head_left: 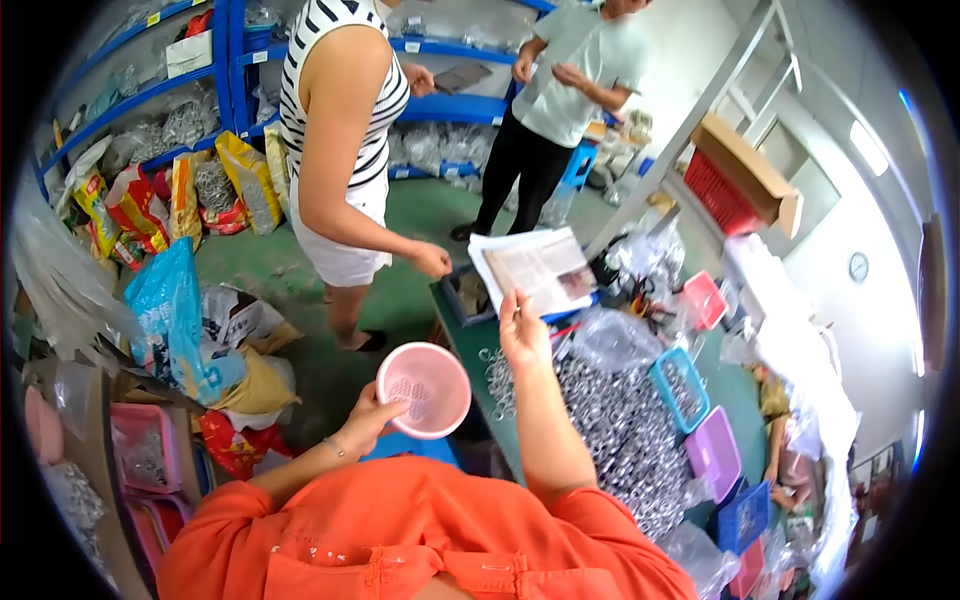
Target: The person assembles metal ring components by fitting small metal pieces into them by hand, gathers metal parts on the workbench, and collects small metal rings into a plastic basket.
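Observation:
My left hand [369, 422] grips the rim of a round pink plastic basket [455, 400] with small holes in its bottom. No parts show inside the basket. My right hand [524, 332] is raised over the table edge, in front of a stack of printed papers [535, 265]. Its fingers are bent together at the tips, and what they pinch, if anything, is too small to name. Below my right forearm a large heap of small shiny metal parts [625, 430] spreads over the green table [735, 365].
Beside the heap are a blue tray [657, 372] and a purple tray [714, 455]. A person in a striped top [345, 100] stands across the table's left corner; another person [580, 85] stands farther back. Filled bags [165, 310] crowd the floor at left, before blue shelves [232, 75].

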Demonstrator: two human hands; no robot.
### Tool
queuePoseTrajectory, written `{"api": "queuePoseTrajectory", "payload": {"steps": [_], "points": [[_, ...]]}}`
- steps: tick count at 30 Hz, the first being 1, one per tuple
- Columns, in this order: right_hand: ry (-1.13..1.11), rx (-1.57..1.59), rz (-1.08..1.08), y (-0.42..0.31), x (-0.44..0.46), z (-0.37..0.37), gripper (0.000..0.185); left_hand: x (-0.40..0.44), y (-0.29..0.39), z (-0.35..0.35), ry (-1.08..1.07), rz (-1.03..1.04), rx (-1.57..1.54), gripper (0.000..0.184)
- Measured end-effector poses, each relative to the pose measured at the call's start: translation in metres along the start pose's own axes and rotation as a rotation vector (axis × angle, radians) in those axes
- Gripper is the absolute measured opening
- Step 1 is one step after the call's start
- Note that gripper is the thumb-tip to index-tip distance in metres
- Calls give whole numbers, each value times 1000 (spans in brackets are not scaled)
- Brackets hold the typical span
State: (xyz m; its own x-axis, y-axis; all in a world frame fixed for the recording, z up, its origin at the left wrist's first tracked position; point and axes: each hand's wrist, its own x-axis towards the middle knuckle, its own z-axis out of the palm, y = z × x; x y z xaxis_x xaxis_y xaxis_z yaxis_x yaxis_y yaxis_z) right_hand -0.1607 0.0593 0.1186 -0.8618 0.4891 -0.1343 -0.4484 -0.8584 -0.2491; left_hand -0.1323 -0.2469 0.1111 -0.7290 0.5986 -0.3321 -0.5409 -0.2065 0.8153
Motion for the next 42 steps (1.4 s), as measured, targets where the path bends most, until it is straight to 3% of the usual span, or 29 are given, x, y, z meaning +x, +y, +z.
{"api": "queuePoseTrajectory", "payload": {"steps": [1,3,5,7,9,12,15,17,24,34,42], "points": [[100,-73,20,0,-3,11,17,-1,1,0,17,-29,13,50],[-20,-100,162,-7,-7,22,16,0,-3,-5,53,-43,29,54],[145,-215,86,-6,-6,43,15,1,-5,-6,95,-60,43,59],[64,-212,80,-11,9,46,17,-2,-4,-6,80,-50,24,66],[278,-176,-67,-10,22,55,20,-2,-5,-7,107,-65,20,69],[261,-108,-53,-16,27,71,24,-3,-5,-10,103,-73,34,73],[262,-101,-81,-12,21,88,37,-4,-6,-12,75,-75,35,76],[108,-44,-61,-12,21,87,53,-2,-7,-13,113,-91,75,78],[5,-9,-72,-10,18,96,70,-5,-5,-12,93,-73,71,79],[-14,32,-70,-13,13,92,73,-2,-12,-17,71,-70,40,79],[59,23,-84,-25,-1,79,65,-6,-8,-15,85,-61,27,71]]}}
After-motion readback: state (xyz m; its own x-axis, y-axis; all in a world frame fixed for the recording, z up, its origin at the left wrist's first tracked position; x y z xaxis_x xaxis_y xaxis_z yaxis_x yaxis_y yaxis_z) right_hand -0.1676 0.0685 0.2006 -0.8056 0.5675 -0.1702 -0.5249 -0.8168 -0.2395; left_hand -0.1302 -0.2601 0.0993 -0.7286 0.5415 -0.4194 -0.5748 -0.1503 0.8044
